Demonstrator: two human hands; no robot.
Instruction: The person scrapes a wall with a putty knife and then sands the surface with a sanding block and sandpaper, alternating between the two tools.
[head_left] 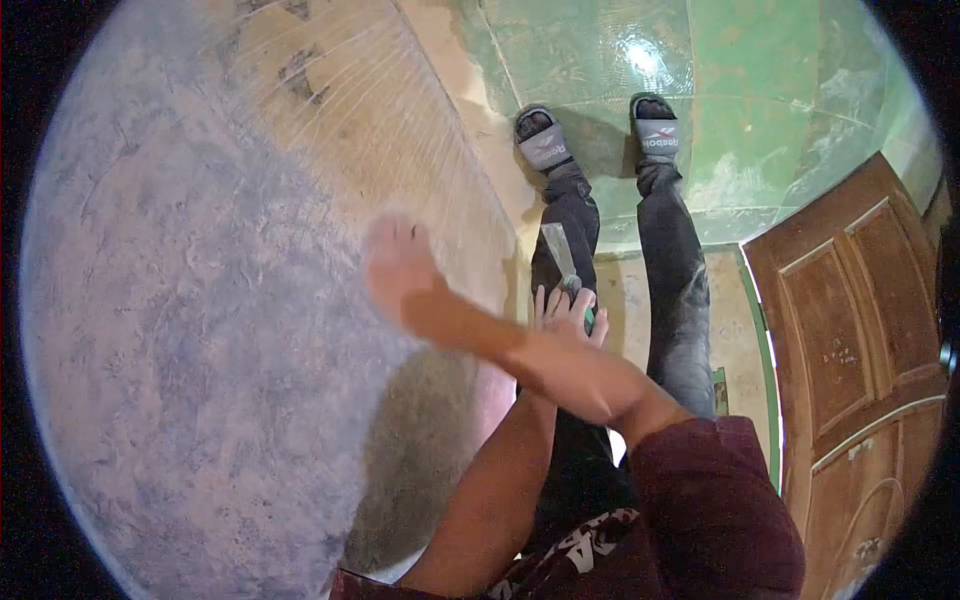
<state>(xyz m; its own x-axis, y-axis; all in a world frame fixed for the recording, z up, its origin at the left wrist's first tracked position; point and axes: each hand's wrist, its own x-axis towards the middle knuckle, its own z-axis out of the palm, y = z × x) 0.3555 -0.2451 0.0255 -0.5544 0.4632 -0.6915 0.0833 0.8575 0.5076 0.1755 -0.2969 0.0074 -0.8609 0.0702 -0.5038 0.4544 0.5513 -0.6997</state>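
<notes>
My left hand (pixel 575 312) is in front of my dark trousers, its fingers wrapped round the green handle of a putty knife (pixel 559 252). The knife's flat, pale blade points up and away from me. Crossing over the left forearm, my right arm reaches to the left. My right hand (pixel 402 265) is at the patchy plastered wall (pixel 210 280), smeared by motion. Whether it touches the wall or has anything in it cannot be made out.
The wall fills the left side, with a bare tan patch (pixel 350 130) at the top. My slippered feet stand on a wet-looking green surface (pixel 590 50). On the right is a brown panelled wooden door (pixel 840 330), beside a green strip (pixel 765 350).
</notes>
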